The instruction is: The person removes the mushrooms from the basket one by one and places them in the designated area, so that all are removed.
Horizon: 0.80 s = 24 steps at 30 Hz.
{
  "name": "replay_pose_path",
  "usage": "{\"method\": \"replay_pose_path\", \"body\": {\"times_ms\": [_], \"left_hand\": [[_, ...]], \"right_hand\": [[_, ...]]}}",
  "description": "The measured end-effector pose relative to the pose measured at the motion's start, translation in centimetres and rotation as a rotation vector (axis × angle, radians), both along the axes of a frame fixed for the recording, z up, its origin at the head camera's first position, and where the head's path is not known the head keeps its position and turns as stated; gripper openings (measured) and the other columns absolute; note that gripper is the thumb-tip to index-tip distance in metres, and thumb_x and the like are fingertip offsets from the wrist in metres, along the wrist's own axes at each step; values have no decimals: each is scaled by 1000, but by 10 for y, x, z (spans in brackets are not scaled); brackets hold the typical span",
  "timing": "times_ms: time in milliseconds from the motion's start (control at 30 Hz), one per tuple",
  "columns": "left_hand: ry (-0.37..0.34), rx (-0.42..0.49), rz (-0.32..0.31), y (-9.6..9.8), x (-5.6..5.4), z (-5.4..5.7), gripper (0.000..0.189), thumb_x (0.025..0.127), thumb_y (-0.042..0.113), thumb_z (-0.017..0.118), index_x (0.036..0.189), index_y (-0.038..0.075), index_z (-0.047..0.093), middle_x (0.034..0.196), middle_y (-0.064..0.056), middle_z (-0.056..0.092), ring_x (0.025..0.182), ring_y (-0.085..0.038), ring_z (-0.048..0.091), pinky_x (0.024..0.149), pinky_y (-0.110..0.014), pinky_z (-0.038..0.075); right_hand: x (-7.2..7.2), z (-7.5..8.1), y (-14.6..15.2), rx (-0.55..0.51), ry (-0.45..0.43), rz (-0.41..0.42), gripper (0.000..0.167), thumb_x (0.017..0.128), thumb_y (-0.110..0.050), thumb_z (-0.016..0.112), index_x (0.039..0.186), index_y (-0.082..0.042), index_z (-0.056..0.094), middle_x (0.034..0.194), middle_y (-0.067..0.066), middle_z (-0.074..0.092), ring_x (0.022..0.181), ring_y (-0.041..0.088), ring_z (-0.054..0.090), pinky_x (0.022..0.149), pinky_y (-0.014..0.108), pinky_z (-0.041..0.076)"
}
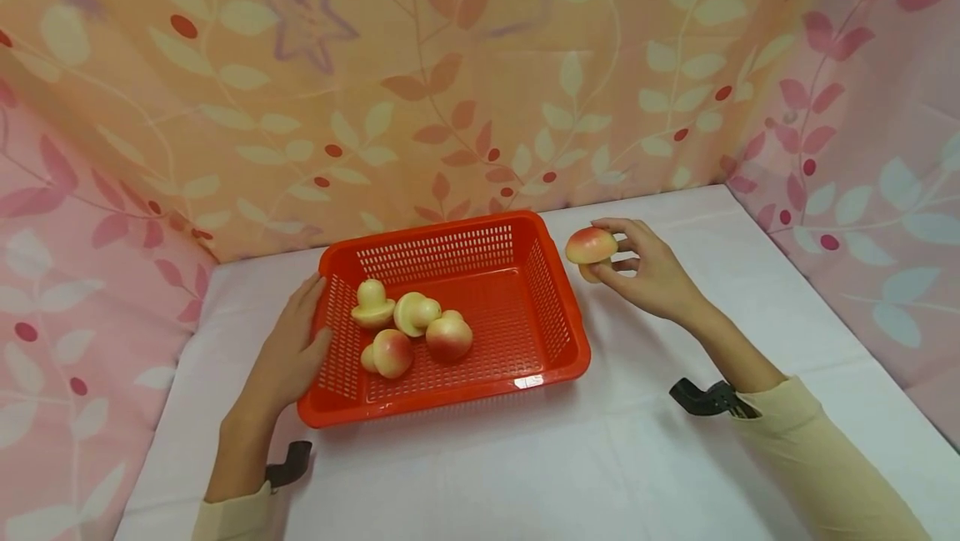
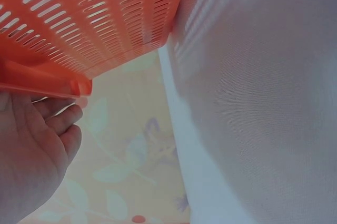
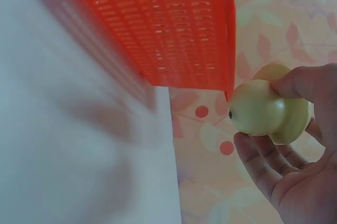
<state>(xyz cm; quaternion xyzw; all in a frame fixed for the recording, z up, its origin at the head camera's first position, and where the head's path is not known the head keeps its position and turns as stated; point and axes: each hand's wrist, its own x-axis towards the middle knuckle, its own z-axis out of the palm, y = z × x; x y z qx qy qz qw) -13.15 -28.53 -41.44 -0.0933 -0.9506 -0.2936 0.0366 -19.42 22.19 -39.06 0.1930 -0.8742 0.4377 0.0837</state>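
Note:
My right hand point(image 1: 652, 274) holds a toy mushroom point(image 1: 592, 246) beside the basket's right end, pinched between thumb and fingers. Its rounded cap is yellow flushed with red and faces up. The right wrist view shows its pale stem point(image 3: 258, 108) close to the basket rim. Across from it, my left hand point(image 1: 288, 349) grips the left rim of a red plastic basket point(image 1: 495, 299), thumb over the edge. In the left wrist view that hand's fingers point(image 2: 60, 116) lie against the rim. Several similar mushrooms point(image 1: 450, 336) lie at varied angles in the basket's left half.
The basket stands on a white-covered table point(image 1: 480, 474), near its back edge. A patterned orange curtain point(image 1: 465, 91) hangs behind, with pink floral cloth point(image 1: 75, 316) at both sides. Dark wrist mounts point(image 1: 705, 398) stick out from the sleeves.

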Motion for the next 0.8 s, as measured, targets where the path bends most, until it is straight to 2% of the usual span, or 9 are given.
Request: {"method": "replay_pose_path", "body": {"times_ms": [200,467,800], "left_hand": [[-2,4,11,-1,3,0,71,103,12,49,168,4,22,177,-17,20,164,-45,17,125,-76,23],[-1,10,16,-3,5,0,72,102,11,50,169,5,22,177,-17,20,163,-46,18,124,-76,23],[-12,15,9,1,0,2,72,102,10,49,169,5,22,177,-17,19,162,-47,21,124,-76,25]], "right_hand": [[-7,-7,5,11,-2,-14,60,90,-12,82,146,-8,58,138,14,60,108,35,73,86,27,65],[-11,-17,10,38,-34,-18,59,92,-15,82,146,-8,58,139,17,61,108,38,73,90,53,64],[-10,-30,18,78,-118,-12,59,95,-16,78,148,-5,56,142,21,59,110,38,71,92,55,63]]}}
